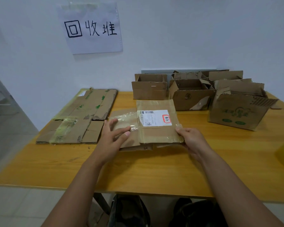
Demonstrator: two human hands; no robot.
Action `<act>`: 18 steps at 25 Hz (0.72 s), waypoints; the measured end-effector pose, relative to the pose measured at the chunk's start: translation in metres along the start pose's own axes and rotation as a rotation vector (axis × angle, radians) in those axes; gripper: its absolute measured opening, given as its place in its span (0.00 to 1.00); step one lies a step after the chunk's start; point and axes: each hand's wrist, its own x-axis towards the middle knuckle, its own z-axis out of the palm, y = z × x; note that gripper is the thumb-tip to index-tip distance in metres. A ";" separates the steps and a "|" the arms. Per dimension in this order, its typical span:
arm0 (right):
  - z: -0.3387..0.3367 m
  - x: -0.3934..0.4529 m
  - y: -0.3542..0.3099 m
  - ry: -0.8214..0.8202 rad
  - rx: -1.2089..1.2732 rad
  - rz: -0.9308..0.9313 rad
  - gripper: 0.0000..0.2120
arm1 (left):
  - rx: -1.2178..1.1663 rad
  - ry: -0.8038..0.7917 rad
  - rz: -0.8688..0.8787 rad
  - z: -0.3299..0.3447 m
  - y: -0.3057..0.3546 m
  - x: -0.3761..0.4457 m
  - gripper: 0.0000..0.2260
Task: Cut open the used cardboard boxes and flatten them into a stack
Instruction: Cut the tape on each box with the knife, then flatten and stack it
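Press the flattened box (154, 126) hard against the bench (154, 169), mid-bench beside the flattened stack (82, 117). Left hand (113, 136): fingers spread flat on its taped flap. Right hand (189, 138): fingers pinching the near right corner. Crease folds, then slide leftward onto the stack.

Flattened box (156, 126): brown cardboard, white label with red mark. Flat stack (82, 117): brown with green print. Table (138, 169): yellow-orange. Wall sign (90, 28): white, black characters.
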 end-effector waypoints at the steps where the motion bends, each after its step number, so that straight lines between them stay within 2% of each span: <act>1: 0.002 -0.002 0.002 0.017 -0.102 -0.016 0.16 | 0.026 0.025 -0.015 0.002 -0.003 0.000 0.10; 3: 0.005 -0.005 0.003 0.042 -0.306 -0.066 0.28 | 0.120 0.029 -0.045 0.004 -0.009 0.002 0.06; 4: 0.007 -0.005 0.005 0.022 -0.420 -0.123 0.29 | 0.185 0.004 -0.053 0.005 -0.013 0.003 0.06; 7: 0.015 -0.005 0.012 -0.067 -0.847 -0.240 0.21 | 0.420 -0.112 -0.120 0.009 -0.027 0.005 0.15; 10: 0.026 -0.005 0.020 0.002 -1.184 -0.215 0.28 | 0.680 -0.133 -0.158 0.025 -0.031 0.008 0.19; 14: 0.035 -0.006 0.020 0.068 -1.405 -0.212 0.32 | 0.696 -0.115 -0.101 0.051 -0.019 0.012 0.30; 16: 0.039 0.000 0.018 0.061 -1.450 -0.273 0.32 | 0.783 -0.188 -0.105 0.058 -0.022 0.012 0.30; 18: 0.046 0.010 0.016 -0.014 -1.435 -0.395 0.33 | 0.824 -0.256 -0.132 0.060 -0.024 0.014 0.28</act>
